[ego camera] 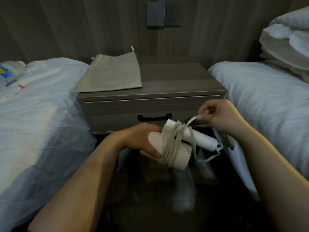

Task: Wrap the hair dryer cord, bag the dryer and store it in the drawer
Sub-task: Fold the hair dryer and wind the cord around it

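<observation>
Dryer [181, 156] in L grip [140, 138], curled tight round barrel; cord [190, 122] in R grip [220, 114] pinch just above-right, prob. taut

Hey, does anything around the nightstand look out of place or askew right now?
Only mildly: the drawstring bag lies skewed on the nightstand, its corner overhanging the left edge. Nothing looks spilled or damaged.

Dim room, soft overall blur, wide-angle bending at edges, dark floor
</observation>
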`<state>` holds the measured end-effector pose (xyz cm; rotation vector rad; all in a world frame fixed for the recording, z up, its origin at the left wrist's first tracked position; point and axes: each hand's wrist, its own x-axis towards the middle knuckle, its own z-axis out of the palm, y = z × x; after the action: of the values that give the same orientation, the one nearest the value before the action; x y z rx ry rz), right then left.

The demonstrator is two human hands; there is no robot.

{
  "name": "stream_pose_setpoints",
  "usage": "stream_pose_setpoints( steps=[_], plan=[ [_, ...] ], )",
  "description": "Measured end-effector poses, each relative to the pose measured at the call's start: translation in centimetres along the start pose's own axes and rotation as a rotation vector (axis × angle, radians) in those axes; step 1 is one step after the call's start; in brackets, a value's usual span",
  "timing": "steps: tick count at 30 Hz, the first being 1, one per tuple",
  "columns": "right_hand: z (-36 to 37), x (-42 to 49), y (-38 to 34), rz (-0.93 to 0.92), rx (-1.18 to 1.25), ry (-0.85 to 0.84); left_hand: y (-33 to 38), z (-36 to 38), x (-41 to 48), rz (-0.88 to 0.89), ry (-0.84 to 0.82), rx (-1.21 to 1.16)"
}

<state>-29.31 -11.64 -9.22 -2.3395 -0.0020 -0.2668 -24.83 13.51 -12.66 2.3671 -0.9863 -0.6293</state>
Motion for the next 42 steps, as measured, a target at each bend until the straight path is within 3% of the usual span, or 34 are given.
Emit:
stream_pose_setpoints(
  steps=[7,12,17,20,31,42],
  plan=[
    [0.8,0.4,1.3,0.178,0.215,-0.069,-0.1,0.2,-0.1,0.028,-0.057,-0.291],
    [1.9,0.4,1.8,0.188,0.939,-0.267,-0.2,0.9,0.3,0.097,0.041,-0.707],
    [3.8,0.6,1.6,0.173,1.029,-0.286,-0.6,1.3,0.9,0.154,0.176,-1.051],
    [3.6,0.6,0.9,0.201,0.880,-0.221,-0.5,1.3,1.2,0.138,0.295,-1.151],
    [2.4,0.6,0.3,0.386,0.824,-0.095,0.2,1.2,1.7,0.008,0.451,-1.096],
    [2.1,0.0,-1.1,0.602,0.999,-0.120,1.7,1.7,1.9,-0.130,0.681,-0.529]
  ],
)
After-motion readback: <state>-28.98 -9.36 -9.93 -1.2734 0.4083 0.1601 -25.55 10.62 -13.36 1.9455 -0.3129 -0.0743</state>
